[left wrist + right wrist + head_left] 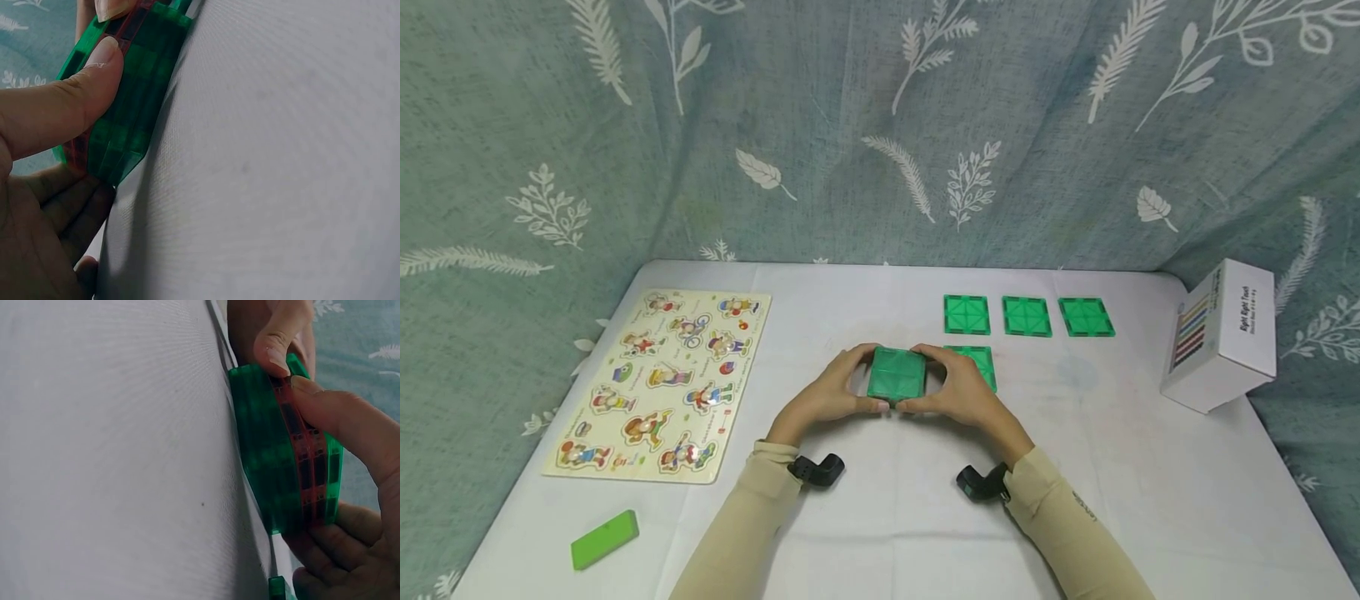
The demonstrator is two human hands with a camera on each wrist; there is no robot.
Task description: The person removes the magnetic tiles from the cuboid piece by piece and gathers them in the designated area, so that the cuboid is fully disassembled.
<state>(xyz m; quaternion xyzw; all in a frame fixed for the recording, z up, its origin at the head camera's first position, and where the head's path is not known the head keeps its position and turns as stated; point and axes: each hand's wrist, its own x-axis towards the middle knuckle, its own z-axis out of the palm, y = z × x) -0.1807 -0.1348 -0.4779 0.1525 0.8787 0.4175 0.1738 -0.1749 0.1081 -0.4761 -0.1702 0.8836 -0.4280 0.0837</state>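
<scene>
A stack of square magnetic tiles (897, 373) is held between both hands near the middle of the table. Most of its layers are translucent green, and red layers (304, 450) run through it near the top. My left hand (827, 390) grips the left side, its thumb on the near edge and fingers around the far side. On the opposite side my right hand (962, 387) holds the stack the same way, and the two thumb tips come close together. Just behind the right hand lies a single green tile (981, 365), partly covered by it.
Three green tiles lie in a row at the back, the middle one (1027, 317) evenly spaced. To the left is a wooden picture puzzle board (655, 383), with a green block (605, 540) in front of it. A white box (1221, 337) stands at the right edge.
</scene>
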